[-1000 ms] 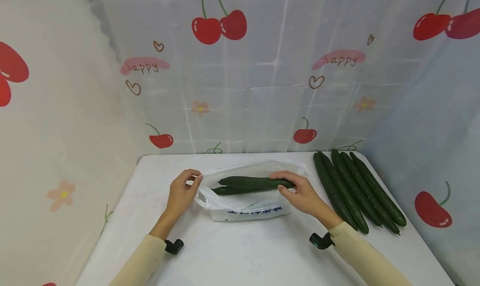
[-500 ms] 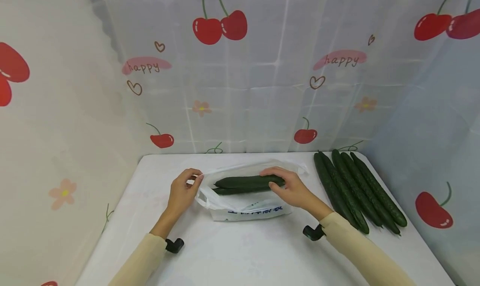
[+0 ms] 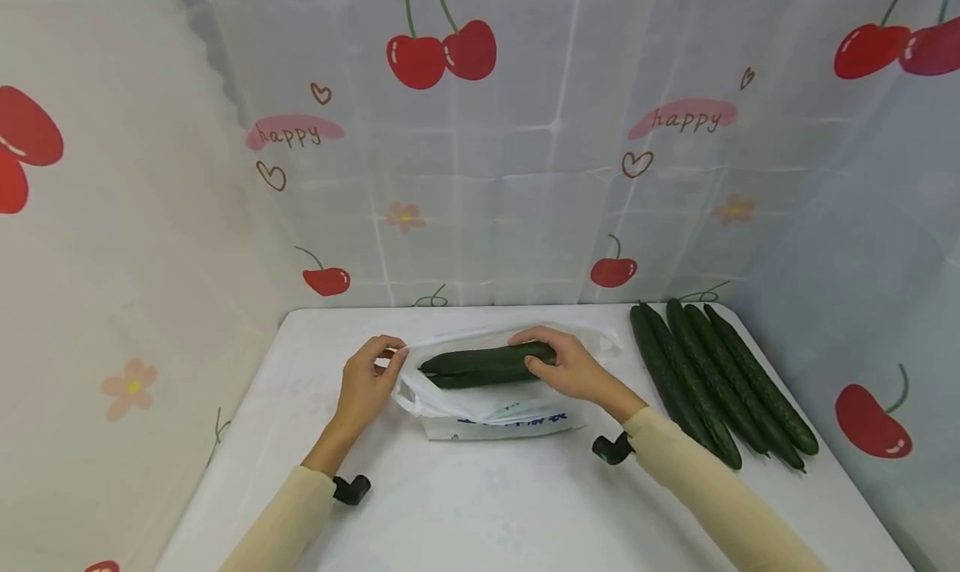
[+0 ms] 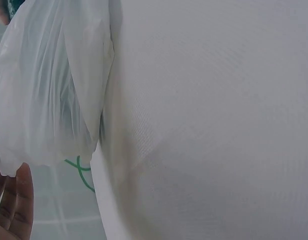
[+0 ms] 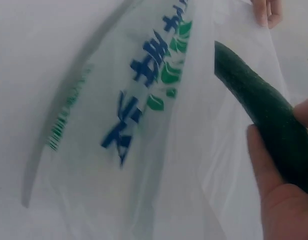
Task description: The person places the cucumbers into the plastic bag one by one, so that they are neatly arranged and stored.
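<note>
A white plastic bag with blue lettering lies at the middle of the table, its mouth spread to the left. My left hand pinches the bag's rim at that side; in the left wrist view its fingers meet the edge of the plastic. My right hand grips a cucumber near its right end, fingers over the far side and thumb on the near side. Just below that one, a second cucumber shows inside the bag. In the right wrist view the held cucumber points away from the palm.
Several cucumbers lie side by side at the table's right, close to my right forearm. The white table ends at a hanging cherry-print curtain at the back, with more curtain at both sides.
My right hand has moved left with the gripped cucumber, bringing it deeper toward the bag's left side. My left hand has stayed at the rim.
</note>
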`<state>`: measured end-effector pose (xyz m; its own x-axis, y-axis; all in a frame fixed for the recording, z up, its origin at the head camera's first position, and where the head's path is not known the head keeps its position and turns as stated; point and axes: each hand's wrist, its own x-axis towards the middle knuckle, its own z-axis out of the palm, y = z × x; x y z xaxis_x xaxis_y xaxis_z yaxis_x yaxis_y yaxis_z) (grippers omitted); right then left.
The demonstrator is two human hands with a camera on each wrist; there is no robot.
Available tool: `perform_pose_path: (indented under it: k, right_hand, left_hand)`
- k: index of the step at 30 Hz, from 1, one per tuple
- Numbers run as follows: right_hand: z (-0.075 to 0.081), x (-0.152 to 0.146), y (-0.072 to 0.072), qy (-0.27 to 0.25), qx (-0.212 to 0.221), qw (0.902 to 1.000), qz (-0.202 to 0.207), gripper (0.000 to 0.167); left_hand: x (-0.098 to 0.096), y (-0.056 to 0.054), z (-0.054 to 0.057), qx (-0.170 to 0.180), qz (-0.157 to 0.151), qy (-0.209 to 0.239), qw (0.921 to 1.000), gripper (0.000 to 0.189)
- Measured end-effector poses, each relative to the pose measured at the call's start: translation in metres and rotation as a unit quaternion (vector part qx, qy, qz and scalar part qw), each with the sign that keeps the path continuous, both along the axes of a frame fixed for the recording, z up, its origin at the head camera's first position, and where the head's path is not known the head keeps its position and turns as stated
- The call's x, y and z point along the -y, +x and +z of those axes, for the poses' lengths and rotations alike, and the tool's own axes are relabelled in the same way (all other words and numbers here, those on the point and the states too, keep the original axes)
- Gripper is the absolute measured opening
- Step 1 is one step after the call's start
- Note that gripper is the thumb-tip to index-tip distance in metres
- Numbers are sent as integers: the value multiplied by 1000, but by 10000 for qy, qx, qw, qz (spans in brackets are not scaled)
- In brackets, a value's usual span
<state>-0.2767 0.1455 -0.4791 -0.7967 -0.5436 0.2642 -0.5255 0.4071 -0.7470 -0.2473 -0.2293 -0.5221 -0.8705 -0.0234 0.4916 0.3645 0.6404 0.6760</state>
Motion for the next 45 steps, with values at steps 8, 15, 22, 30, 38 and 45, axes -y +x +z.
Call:
perform_pose_path:
  k: [8,15,22,30,38,45]
  right_hand:
    - [6,-8,-10,1094,-238,9930,-366,36]
    - [-2,-12,-11,1772,-843,9790,-550,41]
    - [-7,-8,-9,1930,-1190,9683,-1045,32]
    - [-5,-7,2,2068,-977,9679,-1045,30]
    - [-2,-17,16,1863,-1194,9716,-834,27]
    - [7,-30,35,1321,-1400,9764,-978,27]
  left_hand:
    - [-1,0,1,57,26,-18,10000,10]
    - [-1,1,0,110,25,44,9999,9]
    - [-2,1,-1,147,25,74,9999,8]
    - [-4,0,0,133,20,58,9999,9]
    - [-4,-1,0,116,0,50,9999,11]
    - [-4,-2,-1,87,18,53,9999,10]
